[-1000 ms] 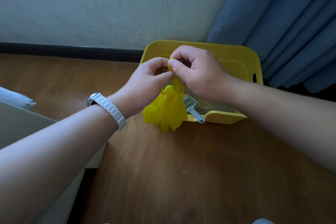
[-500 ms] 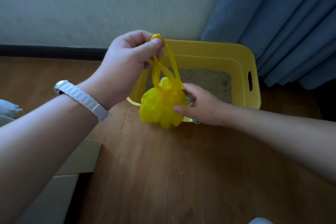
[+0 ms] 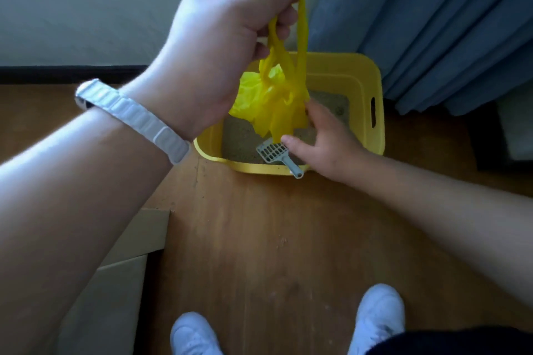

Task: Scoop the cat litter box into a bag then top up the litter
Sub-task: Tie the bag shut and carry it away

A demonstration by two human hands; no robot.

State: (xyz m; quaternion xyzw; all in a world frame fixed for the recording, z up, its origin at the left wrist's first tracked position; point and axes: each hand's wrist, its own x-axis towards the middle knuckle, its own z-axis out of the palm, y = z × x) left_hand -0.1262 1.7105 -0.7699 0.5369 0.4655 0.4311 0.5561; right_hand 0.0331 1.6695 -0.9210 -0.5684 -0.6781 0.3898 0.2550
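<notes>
My left hand (image 3: 219,46) is raised high and grips the long handles of a small yellow plastic bag (image 3: 271,106), whose knotted body hangs over the yellow litter box (image 3: 375,124). My right hand (image 3: 326,138) reaches in from the right below it, fingers spread, fingertips at the bag's lower right edge. A grey slotted scoop (image 3: 274,153) lies in the sandy litter (image 3: 239,141), its handle resting over the box's near rim.
The box stands on a wooden floor (image 3: 274,239) against a pale wall, with blue curtains (image 3: 447,23) to its right. Cardboard flaps (image 3: 127,253) lie at the lower left. My two white shoes (image 3: 377,314) show at the bottom.
My left hand has lifted the bag higher by its handles. My right hand let go of the handles, dropped beside the bag's body and now sits lower, near the scoop.
</notes>
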